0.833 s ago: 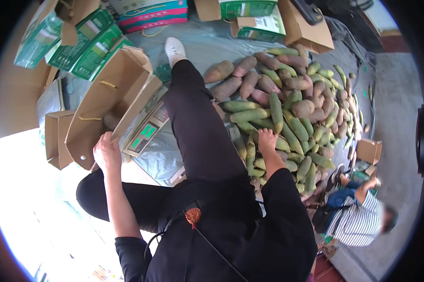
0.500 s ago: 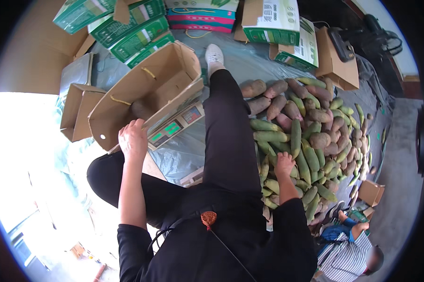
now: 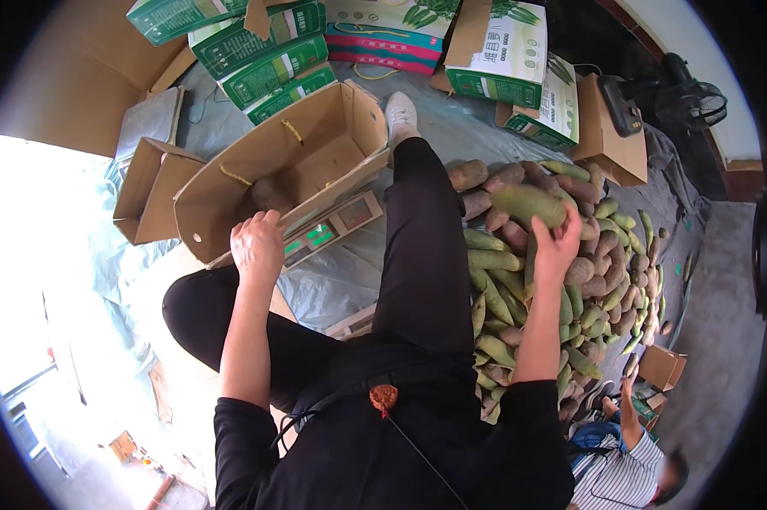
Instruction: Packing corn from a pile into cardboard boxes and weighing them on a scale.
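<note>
Pale plastic sheeting [image 3: 319, 293] covers the floor, with a heap of radishes and roots [image 3: 608, 293] at 3 o'clock. At 10 o'clock an open carton [image 3: 332, 161] stands by a lit scale [image 3: 349, 214]. Work looks early: one dark root [image 3: 269, 194] shows inside, against many outside. Toward 2 o'clock the right hand [image 3: 560, 240] has its grip clamped on a blurred green radish [image 3: 523, 204] over the heap. The left hand [image 3: 258, 248] curls at the carton's near edge; whether it pinches it, I cannot tell.
</note>
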Available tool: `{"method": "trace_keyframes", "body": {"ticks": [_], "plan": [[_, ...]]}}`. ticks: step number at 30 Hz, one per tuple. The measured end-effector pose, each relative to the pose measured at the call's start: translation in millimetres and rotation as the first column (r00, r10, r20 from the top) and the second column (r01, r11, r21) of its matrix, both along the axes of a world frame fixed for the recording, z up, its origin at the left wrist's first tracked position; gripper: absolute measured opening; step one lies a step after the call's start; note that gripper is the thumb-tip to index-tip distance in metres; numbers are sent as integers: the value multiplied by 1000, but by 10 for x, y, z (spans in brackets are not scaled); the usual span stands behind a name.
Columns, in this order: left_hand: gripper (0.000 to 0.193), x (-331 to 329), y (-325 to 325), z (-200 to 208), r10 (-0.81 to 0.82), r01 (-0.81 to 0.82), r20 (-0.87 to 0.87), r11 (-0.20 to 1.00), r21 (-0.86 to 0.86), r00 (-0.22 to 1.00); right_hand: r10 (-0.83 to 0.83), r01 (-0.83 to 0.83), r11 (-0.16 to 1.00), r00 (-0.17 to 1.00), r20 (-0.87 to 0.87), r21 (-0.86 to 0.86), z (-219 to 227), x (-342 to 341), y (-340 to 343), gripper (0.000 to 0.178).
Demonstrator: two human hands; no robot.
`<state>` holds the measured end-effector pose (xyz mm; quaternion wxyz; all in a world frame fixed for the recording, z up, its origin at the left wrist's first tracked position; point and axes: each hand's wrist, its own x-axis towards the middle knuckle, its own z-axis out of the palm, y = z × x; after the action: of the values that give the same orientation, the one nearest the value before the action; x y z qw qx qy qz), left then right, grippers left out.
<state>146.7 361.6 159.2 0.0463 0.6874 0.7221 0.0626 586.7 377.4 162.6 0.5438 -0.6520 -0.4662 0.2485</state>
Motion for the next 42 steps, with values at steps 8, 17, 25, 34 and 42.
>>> {"method": "trace_keyframes", "body": {"ticks": [8,17,25,34,42], "plan": [[16,-18,3,-39,14,-15,-39,999,-30,999,411,-300,887,860,-302,351,963,-1254,758,56],[17,68,58,-24,-32,31,-16,998,-49,999,499,-503,864,861,-93,-25,336,-2193,1045,58],[15,84,26,-21,-85,85,-28,996,-15,996,257,-239,960,959,120,-147,-280,-827,742,31],[14,71,3,-30,-32,33,18,998,-50,999,-311,535,469,845,436,-703,-1958,1213,-1074,36],[14,76,60,-100,-11,13,80,999,-35,997,-311,505,262,851,423,-822,-2362,1483,-1856,56]]}}
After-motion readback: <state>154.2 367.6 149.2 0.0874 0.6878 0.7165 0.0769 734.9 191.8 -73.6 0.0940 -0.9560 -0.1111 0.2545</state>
